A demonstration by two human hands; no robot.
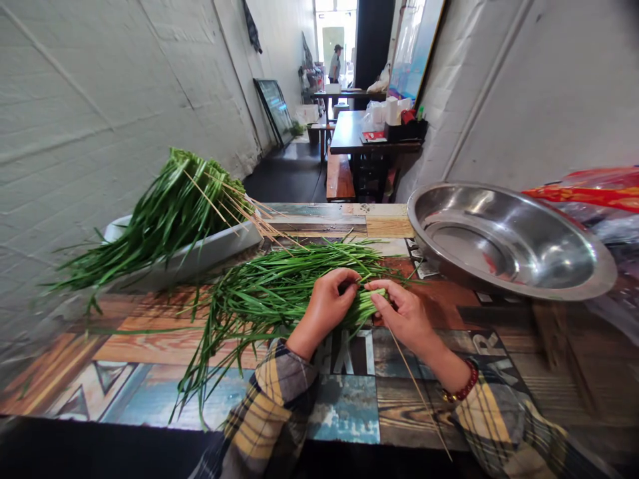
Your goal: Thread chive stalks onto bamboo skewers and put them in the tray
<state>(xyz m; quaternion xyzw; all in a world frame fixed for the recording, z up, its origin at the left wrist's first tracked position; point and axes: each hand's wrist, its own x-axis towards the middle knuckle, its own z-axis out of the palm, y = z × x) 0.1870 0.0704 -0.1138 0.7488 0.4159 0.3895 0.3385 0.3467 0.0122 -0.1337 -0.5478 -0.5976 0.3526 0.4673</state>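
Note:
A loose pile of green chives (269, 293) lies on the patterned table in front of me. My left hand (327, 307) is closed around a small bunch of chive stalks near their pale ends. My right hand (404, 314) pinches the same bunch from the right and also holds a thin bamboo skewer (419, 392) that runs down toward my sleeve. Behind, on the left, a white tray (219, 247) carries skewered chives (164, 216) with bare stick ends pointing right.
A large empty steel basin (504, 239) sits at the right, with red and clear plastic bags (599, 199) behind it. White brick walls close in on both sides. Further back stand dark tables and a bench (340, 176), and a person stands in the doorway (337, 63).

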